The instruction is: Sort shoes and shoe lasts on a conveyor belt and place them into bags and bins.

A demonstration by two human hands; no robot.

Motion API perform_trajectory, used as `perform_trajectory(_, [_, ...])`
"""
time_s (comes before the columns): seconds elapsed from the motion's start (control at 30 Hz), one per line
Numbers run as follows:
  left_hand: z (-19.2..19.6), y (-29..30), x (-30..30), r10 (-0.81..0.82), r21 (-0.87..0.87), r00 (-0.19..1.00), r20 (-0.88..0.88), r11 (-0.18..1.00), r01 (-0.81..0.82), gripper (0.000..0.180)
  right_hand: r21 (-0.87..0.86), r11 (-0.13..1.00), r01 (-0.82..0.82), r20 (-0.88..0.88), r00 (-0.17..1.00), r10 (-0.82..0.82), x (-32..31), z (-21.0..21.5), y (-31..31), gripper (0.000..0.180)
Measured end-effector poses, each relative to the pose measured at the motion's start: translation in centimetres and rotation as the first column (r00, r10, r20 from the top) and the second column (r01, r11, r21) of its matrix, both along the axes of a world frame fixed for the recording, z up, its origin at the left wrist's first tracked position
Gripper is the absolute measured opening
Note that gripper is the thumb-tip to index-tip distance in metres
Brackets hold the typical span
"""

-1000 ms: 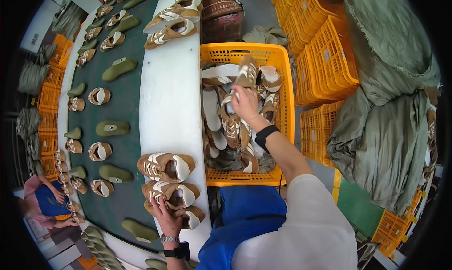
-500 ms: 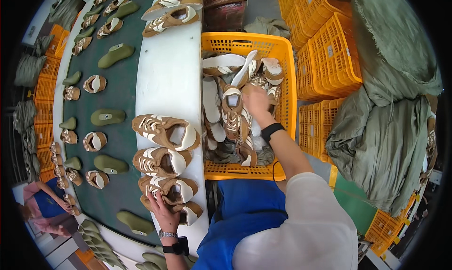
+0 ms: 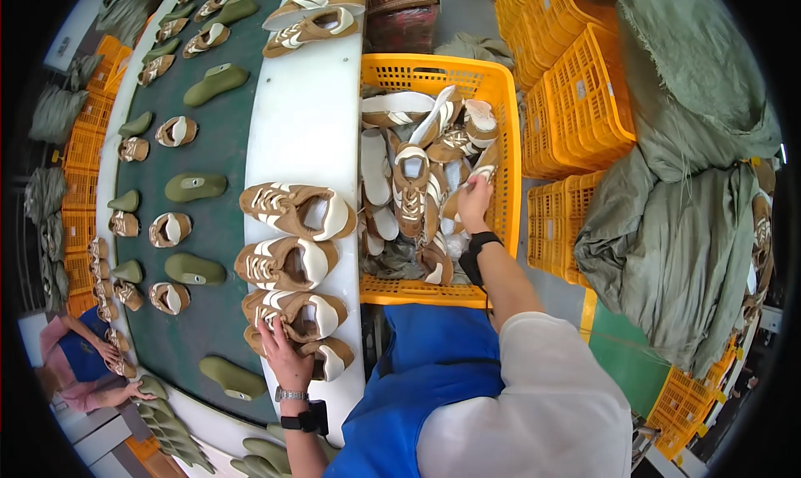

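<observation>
My left hand (image 3: pixel 288 359) lies over the nearest two brown-and-white sneakers on the white ledge (image 3: pixel 304 128), fingers stretched out across the laces of a sneaker (image 3: pixel 310 318). Two more sneakers, a middle one (image 3: pixel 288 263) and a farther one (image 3: pixel 296 211), sit beside them in a row. Inside the orange crate (image 3: pixel 511 128), my right hand (image 3: pixel 476 204) is closed on the edge of a sneaker (image 3: pixel 488 163) by the right wall. Around it several sneakers lie jumbled, one (image 3: pixel 410 190) showing its laces and opening upward.
Left of the ledge runs a green conveyor belt (image 3: pixel 221 303) bearing green shoe lasts (image 3: pixel 196 186) and small brown shoe pieces. Stacked orange crates (image 3: pixel 584 103) and grey-green cloth (image 3: pixel 667 244) stand at right. Another person (image 3: pixel 83 357) works at the far left.
My right hand has moved right and slightly nearer within the crate, to the sneaker by its right wall. My left hand stays on the nearest sneakers. The view has shifted a little.
</observation>
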State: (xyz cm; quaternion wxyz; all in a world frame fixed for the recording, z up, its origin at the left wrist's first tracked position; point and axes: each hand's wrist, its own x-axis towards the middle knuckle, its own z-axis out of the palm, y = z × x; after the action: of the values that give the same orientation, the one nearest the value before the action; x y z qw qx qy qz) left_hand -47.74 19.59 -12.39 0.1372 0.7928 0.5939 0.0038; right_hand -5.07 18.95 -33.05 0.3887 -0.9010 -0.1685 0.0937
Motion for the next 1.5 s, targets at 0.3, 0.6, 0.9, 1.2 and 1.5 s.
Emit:
perform_trajectory(0.3, [-0.4, -0.6, -0.8, 0.026, 0.014, 1.0, 0.016, 1.0, -0.026, 0.086, -0.005, 0.435, -0.901, 0.583, 0.35, 0.733, -4.7, 21.7, 9.9, 0.016])
perform_trajectory(0.6, [-0.5, -0.9, -1.0, 0.033, 0.03, 0.999, 0.007, 0.999, -0.034, 0.087, -0.474, -0.057, -0.879, 0.464, -0.304, 0.832, -11.7, 23.5, 16.2, 0.024])
perform_trajectory(0.9, [-0.7, -1.0, -0.3, 0.066, 0.032, 0.998, -0.014, 0.997, -0.066, 0.084, -0.341, 0.854, -0.394, -0.346, 0.897, 0.276, 3.8, -1.1, 10.0, 0.079])
perform_trajectory(1.2, [-0.4, -0.7, 0.2, 0.074, 0.007, 0.997, -0.012, 0.997, -0.074, 0.083, -0.271, 0.485, -0.832, -0.603, 0.539, 0.588, -2.0, 1.3, 12.2, 0.101])
perform_trajectory(1.5, [-1.2, -1.1, -1.0, 0.052, 0.01, 0.998, -0.018, 0.999, -0.052, 0.088, 0.337, 0.827, -0.451, -0.553, 0.616, 0.561, -4.5, 3.5, 5.2, 0.058])
